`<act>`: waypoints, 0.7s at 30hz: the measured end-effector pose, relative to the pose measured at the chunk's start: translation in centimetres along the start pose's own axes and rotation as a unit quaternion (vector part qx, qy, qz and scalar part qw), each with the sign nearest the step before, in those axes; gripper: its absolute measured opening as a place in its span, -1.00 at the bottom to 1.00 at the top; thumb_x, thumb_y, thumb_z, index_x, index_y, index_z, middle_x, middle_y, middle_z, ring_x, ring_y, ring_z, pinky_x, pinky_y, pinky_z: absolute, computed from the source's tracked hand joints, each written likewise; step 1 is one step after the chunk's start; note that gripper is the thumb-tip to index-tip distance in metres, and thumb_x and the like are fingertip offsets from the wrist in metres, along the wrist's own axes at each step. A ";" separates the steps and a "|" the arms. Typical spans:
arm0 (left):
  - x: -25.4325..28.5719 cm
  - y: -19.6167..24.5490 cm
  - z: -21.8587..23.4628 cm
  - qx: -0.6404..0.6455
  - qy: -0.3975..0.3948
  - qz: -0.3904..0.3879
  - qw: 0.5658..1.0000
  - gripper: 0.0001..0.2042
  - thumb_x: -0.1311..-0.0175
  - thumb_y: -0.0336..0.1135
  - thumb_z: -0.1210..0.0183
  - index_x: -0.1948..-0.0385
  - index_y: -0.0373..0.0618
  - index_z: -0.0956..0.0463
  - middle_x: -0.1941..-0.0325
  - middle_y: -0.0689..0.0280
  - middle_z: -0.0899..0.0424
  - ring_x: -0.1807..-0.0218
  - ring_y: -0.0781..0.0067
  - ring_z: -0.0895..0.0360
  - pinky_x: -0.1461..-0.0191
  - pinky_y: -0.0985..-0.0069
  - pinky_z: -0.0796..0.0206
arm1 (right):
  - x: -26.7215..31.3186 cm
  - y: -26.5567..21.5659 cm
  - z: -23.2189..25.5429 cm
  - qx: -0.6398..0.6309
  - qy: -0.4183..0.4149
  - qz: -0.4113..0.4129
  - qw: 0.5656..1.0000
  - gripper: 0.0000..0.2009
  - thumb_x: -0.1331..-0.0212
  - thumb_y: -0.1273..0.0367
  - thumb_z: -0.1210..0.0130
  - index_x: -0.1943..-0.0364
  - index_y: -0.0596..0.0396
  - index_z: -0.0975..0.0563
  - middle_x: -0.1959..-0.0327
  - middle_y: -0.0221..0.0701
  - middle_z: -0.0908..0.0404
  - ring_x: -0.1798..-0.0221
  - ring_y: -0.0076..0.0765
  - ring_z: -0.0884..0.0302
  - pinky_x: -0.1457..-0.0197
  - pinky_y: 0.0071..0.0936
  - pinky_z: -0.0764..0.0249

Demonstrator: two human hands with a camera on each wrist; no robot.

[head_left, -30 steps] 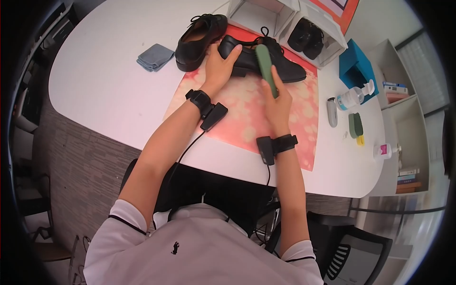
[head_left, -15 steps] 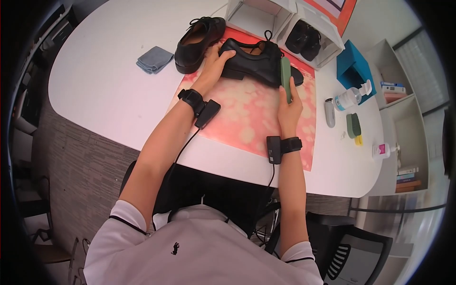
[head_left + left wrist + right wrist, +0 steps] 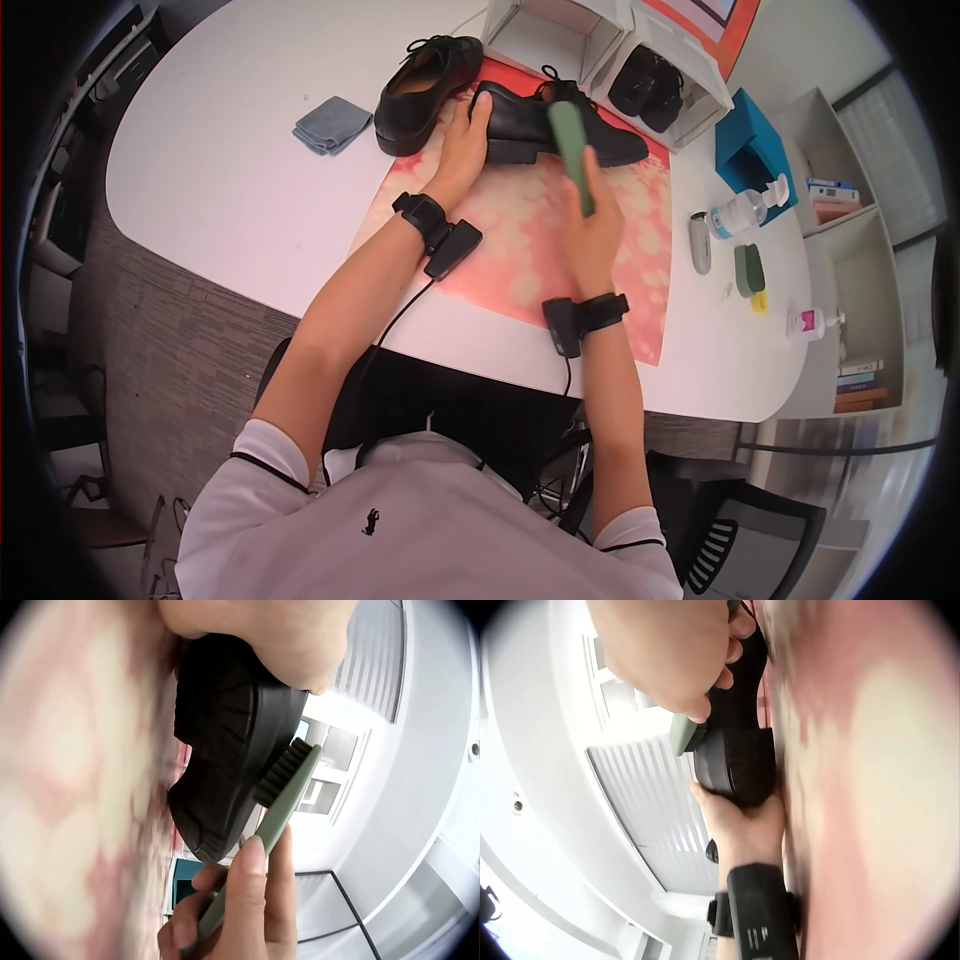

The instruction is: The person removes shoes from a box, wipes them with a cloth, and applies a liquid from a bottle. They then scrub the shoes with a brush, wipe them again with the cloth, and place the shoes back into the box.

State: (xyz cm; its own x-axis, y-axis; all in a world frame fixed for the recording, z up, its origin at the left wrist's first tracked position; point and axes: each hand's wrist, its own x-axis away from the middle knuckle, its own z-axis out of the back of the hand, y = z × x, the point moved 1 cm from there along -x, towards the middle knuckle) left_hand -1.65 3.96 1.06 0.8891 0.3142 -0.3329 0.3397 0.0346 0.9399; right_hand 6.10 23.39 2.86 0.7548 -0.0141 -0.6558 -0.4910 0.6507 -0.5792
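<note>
My left hand [image 3: 460,155] grips the heel end of a black lace-up leather shoe [image 3: 512,120], its toe pointing right and its sole tipped toward me. In my right hand [image 3: 595,228] is a green-handled brush [image 3: 568,135], pinched along the handle. Dark bristles [image 3: 283,771] lie against the side of the shoe in the left wrist view, and the thumb presses along the handle. The mate, another black shoe [image 3: 415,100], stands just left of my left hand.
A pink patterned mat [image 3: 530,240] lies under the work. Left of it is a folded grey cloth [image 3: 332,125]. Behind stand white boxes [image 3: 545,45], one holding black shoes [image 3: 645,88]. To the right are a teal box [image 3: 745,150], a pump bottle [image 3: 742,212] and a second green brush [image 3: 748,268].
The brush first went right toward the toe, then came back left to the middle of the shoe. The held shoe swung slightly and its sole now tilts more toward me.
</note>
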 end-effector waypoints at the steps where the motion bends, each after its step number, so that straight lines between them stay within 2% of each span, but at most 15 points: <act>1: 0.1 0.4 0.0 0.006 -0.001 0.011 1.000 -0.39 -0.50 0.20 0.19 -0.10 -0.29 -0.39 -0.07 -0.02 -0.54 -0.17 0.12 -0.45 -0.29 0.36 -0.17 | -0.4 0.3 0.4 0.002 0.047 0.030 0.998 -0.50 -0.31 0.36 -0.14 -0.35 -0.04 -0.42 0.00 -0.22 -0.66 0.06 -0.19 -0.62 0.01 -0.38 -0.49; 2: 0.3 0.8 0.1 0.013 -0.002 0.023 1.000 -0.39 -0.51 0.20 0.22 -0.11 -0.29 -0.38 -0.09 -0.02 -0.53 -0.19 0.12 -0.43 -0.31 0.35 -0.15 | -0.4 0.8 1.2 0.005 0.066 -0.029 0.997 -0.51 -0.32 0.35 -0.13 -0.35 -0.02 -0.41 -0.04 -0.17 -0.65 0.02 -0.18 -0.63 -0.03 -0.38 -0.48; 5: 0.4 0.8 0.0 0.021 -0.004 0.033 0.999 -0.39 -0.52 0.19 0.26 -0.11 -0.27 -0.37 -0.08 0.00 -0.52 -0.20 0.13 -0.41 -0.32 0.34 -0.13 | -0.1 1.0 2.2 0.017 0.045 -0.103 0.994 -0.51 -0.33 0.37 -0.12 -0.35 -0.01 -0.41 -0.04 -0.15 -0.66 0.00 -0.19 -0.63 -0.06 -0.40 -0.46; 8: 0.4 0.5 -0.2 0.020 0.000 0.020 1.000 -0.40 -0.53 0.18 0.27 -0.10 -0.27 -0.38 -0.06 0.01 -0.52 -0.17 0.14 -0.42 -0.31 0.35 -0.13 | 0.3 -0.7 0.9 -0.047 0.010 -0.072 0.996 -0.51 -0.33 0.41 -0.11 -0.36 0.03 -0.40 -0.10 -0.15 -0.64 -0.07 -0.28 -0.60 -0.18 -0.48 -0.40; 11: 0.4 0.6 -0.2 0.017 0.005 0.019 1.000 -0.41 -0.53 0.18 0.28 -0.08 -0.26 -0.38 -0.02 0.02 -0.53 -0.13 0.15 -0.43 -0.29 0.37 -0.15 | 0.7 -3.8 -1.0 -0.011 -0.090 -0.095 0.991 -0.50 -0.31 0.43 -0.12 -0.36 -0.03 -0.40 0.02 -0.17 -0.67 0.07 -0.31 -0.61 -0.08 -0.49 -0.42; 12: 0.4 0.7 -0.1 0.017 0.007 0.022 1.000 -0.41 -0.53 0.18 0.28 -0.08 -0.26 -0.38 -0.01 0.02 -0.53 -0.12 0.15 -0.43 -0.29 0.37 -0.15 | 1.0 -4.0 -1.9 -0.019 -0.075 -0.013 0.997 -0.48 -0.29 0.43 -0.14 -0.36 -0.07 -0.41 0.09 -0.17 -0.68 0.14 -0.35 -0.60 -0.03 -0.47 -0.44; 15: 0.2 0.4 0.1 0.016 -0.015 0.016 1.000 -0.41 -0.54 0.18 0.29 -0.07 -0.26 -0.39 -0.03 0.01 -0.54 -0.14 0.13 -0.43 -0.30 0.36 -0.15 | 1.1 -4.6 -1.6 0.031 -0.119 0.004 0.992 -0.44 -0.26 0.38 -0.17 -0.38 -0.15 -0.39 0.20 -0.24 -0.62 0.16 -0.13 -0.59 0.05 -0.29 -0.48; 18: 0.1 0.1 -0.1 0.021 0.002 0.003 1.000 -0.41 -0.53 0.18 0.28 -0.07 -0.27 -0.39 -0.06 -0.01 -0.54 -0.18 0.10 -0.44 -0.31 0.35 -0.15 | 0.1 -1.4 -1.1 -0.043 0.027 0.033 0.998 -0.49 -0.29 0.38 -0.14 -0.36 -0.05 -0.41 0.06 -0.22 -0.67 0.08 -0.22 -0.63 -0.02 -0.36 -0.48; 21: 0.3 0.4 -0.1 0.018 0.006 0.007 1.000 -0.41 -0.53 0.19 0.27 -0.07 -0.26 -0.39 -0.07 -0.03 -0.54 -0.19 0.08 -0.44 -0.32 0.33 -0.15 | -0.3 -0.1 0.6 -0.045 0.047 -0.086 0.994 -0.51 -0.31 0.39 -0.12 -0.34 0.03 -0.42 -0.07 -0.15 -0.65 -0.01 -0.27 -0.64 -0.10 -0.41 -0.47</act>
State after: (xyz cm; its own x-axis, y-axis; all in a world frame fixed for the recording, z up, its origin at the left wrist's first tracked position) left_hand -1.30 4.17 1.33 0.8900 0.3259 -0.3188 0.3387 -0.0046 0.9409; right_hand 6.15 23.73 3.43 0.7890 -0.1930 -0.5833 -0.3986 0.5617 -0.7250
